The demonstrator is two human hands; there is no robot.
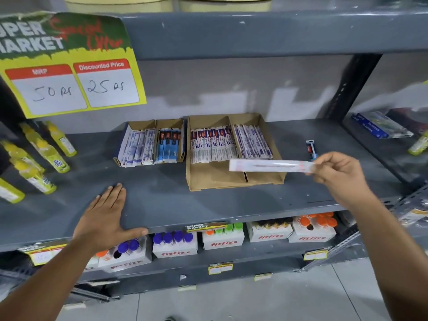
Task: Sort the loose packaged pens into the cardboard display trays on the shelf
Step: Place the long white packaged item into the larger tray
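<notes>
Two cardboard display trays stand on the grey shelf (pixel 162 195). The smaller left tray (pixel 141 124) holds white-and-blue pen packs in two compartments. The larger right tray (pixel 215 181) holds white-and-purple packs at its back; its front is bare. My right hand (pixel 335 172) pinches one end of a white packaged pen (pixel 271 165), held level over the right tray's front. One loose blue-and-red packaged pen (pixel 311 148) lies on the shelf right of that tray. My left hand (pixel 108 216) rests flat on the shelf's front edge, fingers spread, holding nothing.
Yellow bottles (pixel 44 158) lie at the shelf's left end under a price sign (pixel 69 66). Blue boxes (pixel 379 126) sit on the neighbouring shelf to the right. White fitfizz cartons (pixel 222 240) with coloured caps fill the shelf below. A black upright post (pixel 347 89) stands at the right.
</notes>
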